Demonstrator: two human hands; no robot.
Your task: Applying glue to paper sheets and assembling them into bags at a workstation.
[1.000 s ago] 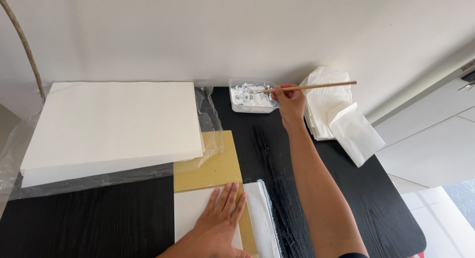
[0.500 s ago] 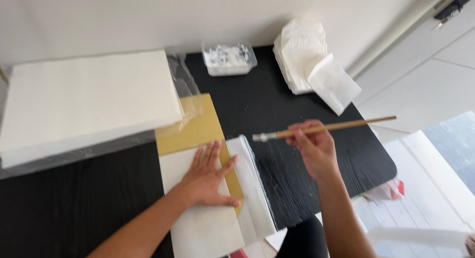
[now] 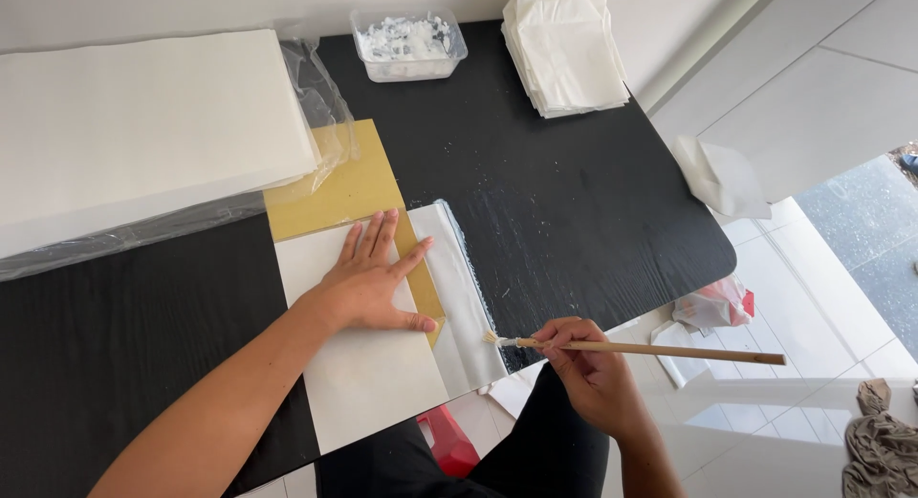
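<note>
My left hand (image 3: 368, 283) lies flat, fingers spread, on a white sheet (image 3: 363, 364) that covers part of a gold sheet (image 3: 339, 187) on the black table (image 3: 564, 192). My right hand (image 3: 588, 369) grips a thin wooden brush (image 3: 650, 348) near the table's front edge. Its bristle tip touches the near end of a folded white paper strip (image 3: 459, 288) along the right side of the gold sheet.
A thick stack of white paper in clear plastic (image 3: 143, 135) fills the far left. A clear tub of white paste (image 3: 406, 44) and a pile of folded white papers (image 3: 564, 44) stand at the back. Loose paper (image 3: 722, 178) and a bag (image 3: 712, 302) lie on the floor at the right.
My right hand has carried the brush from the paste tub back and down to the near end of the white strip. My left hand stays pressed on the sheet.
</note>
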